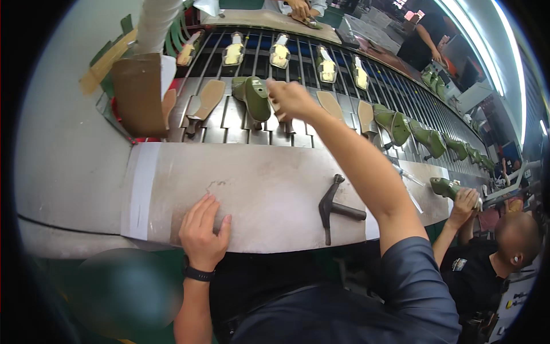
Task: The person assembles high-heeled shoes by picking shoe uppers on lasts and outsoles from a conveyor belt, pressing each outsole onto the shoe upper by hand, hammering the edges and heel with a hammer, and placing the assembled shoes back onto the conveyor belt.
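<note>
My left hand (204, 232) lies on the pale worktop (263, 166) with its fingers stretched out, holding nothing. Reaching forward over the slatted conveyor (240, 135), my right hand (295, 102) has its fingers curled. It is over a heeled shoe with a tan sole face (278, 90), which it partly covers; whether the fingers grip it is hidden. Just left of that hand is a green heeled shoe (255, 98), beside another tan-faced heeled piece (211, 97). A hammer (327, 206) lies on the worktop below my right forearm.
Several green shoes (393, 125) line the conveyor to the right. Shoe parts with yellowish insides (280, 53) sit on the rollers behind. At right, a co-worker holds a green shoe (446, 187); other people work farther back. A brown cardboard piece (139, 94) stands at left.
</note>
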`<state>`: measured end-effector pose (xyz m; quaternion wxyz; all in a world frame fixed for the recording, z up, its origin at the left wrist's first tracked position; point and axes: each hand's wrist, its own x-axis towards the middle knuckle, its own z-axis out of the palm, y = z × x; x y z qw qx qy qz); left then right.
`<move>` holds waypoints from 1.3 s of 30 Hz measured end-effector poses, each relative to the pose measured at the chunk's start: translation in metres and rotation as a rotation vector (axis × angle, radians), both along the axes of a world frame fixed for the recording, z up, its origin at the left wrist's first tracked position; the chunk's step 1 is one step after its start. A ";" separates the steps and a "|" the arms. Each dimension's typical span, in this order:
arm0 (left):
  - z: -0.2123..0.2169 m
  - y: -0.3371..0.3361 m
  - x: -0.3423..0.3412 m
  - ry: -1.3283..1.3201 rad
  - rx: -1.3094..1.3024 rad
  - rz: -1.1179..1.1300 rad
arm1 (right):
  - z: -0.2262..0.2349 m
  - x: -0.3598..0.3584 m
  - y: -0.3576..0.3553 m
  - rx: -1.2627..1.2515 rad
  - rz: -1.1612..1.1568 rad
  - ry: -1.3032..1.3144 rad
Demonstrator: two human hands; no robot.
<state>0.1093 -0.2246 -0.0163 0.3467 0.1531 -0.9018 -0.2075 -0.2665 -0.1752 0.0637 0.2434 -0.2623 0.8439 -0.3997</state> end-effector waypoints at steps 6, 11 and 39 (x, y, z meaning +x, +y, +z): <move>0.007 0.001 -0.004 -0.043 -0.018 -0.014 | 0.013 -0.135 0.151 1.066 -0.018 0.646; 0.009 0.001 -0.011 -0.058 -0.043 -0.030 | -0.070 -0.195 0.245 1.071 -0.092 0.598; 0.034 -0.017 -0.030 -0.229 -0.028 -0.009 | -0.057 -0.389 0.156 1.024 -0.473 0.733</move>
